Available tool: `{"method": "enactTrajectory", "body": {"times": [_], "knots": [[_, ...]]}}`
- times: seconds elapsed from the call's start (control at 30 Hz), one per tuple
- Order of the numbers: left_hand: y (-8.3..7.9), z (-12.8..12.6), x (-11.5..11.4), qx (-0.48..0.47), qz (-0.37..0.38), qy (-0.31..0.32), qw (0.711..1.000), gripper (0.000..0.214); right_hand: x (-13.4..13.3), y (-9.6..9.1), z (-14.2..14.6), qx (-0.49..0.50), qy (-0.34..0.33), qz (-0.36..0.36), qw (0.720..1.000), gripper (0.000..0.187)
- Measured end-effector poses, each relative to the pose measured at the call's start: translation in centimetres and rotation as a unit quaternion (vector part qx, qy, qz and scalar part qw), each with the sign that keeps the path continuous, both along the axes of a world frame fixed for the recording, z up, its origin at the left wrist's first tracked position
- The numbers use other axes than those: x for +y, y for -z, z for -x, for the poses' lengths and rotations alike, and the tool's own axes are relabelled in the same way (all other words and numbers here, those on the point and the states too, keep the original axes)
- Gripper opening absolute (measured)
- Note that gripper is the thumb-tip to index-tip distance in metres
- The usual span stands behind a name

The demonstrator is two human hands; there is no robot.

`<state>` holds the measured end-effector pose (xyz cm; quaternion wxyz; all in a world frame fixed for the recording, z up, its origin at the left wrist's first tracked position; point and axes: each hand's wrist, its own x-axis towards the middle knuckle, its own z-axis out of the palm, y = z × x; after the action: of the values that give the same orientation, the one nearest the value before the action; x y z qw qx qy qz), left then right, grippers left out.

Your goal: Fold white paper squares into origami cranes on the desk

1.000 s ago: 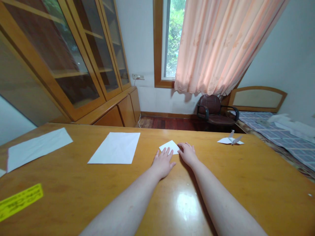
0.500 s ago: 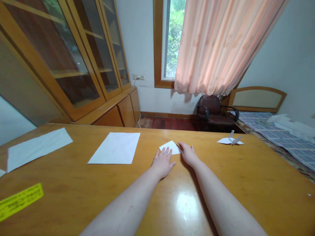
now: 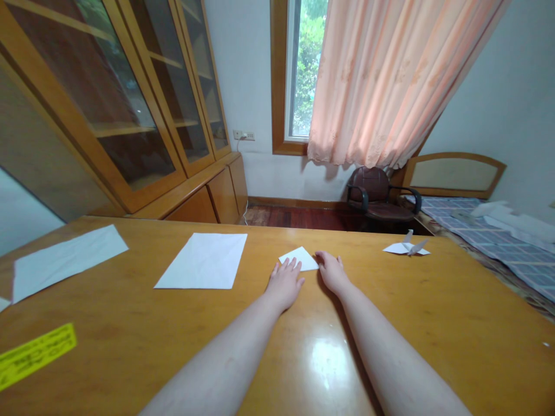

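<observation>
A small folded white paper (image 3: 298, 258) lies on the wooden table (image 3: 130, 329) just beyond my hands. My left hand (image 3: 285, 282) rests flat on the table with fingers stretched out, fingertips touching the paper's near edge. My right hand (image 3: 332, 271) lies palm down at the paper's right corner, fingers extended and pressing on it. Neither hand lifts anything.
A flat white sheet (image 3: 203, 261) lies left of my hands, another sheet (image 3: 65, 260) at the far left. A yellow label (image 3: 32, 353) is stuck near the front left. A folded paper crane (image 3: 407, 246) sits at the right. A chair (image 3: 377, 199) and bed (image 3: 498, 237) stand beyond the table.
My hands have shifted very slightly over the small paper, and the left fingers have drawn a bit closer together. Nothing else moved.
</observation>
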<state>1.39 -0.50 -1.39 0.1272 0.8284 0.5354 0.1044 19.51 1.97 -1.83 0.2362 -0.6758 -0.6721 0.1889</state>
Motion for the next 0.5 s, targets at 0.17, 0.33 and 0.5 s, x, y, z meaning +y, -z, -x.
{"method": "enactTrajectory", "body": {"times": [0.17, 0.33, 0.5], "knots": [[0.0, 0.2, 0.5, -0.018, -0.013, -0.017, 1.0, 0.04, -0.3, -0.4, 0.0, 0.01, -0.007, -0.009, 1.0, 0.038], [-0.1, 0.4, 0.7, -0.053, -0.014, -0.013, 0.998, 0.031, -0.5, -0.5, 0.0, -0.002, -0.009, -0.019, 1.0, 0.039], [-1.1, 0.6, 0.6, -0.081, -0.018, -0.018, 0.996, 0.023, -0.3, -0.3, 0.0, 0.019, -0.038, -0.036, 0.998, 0.037]]}}
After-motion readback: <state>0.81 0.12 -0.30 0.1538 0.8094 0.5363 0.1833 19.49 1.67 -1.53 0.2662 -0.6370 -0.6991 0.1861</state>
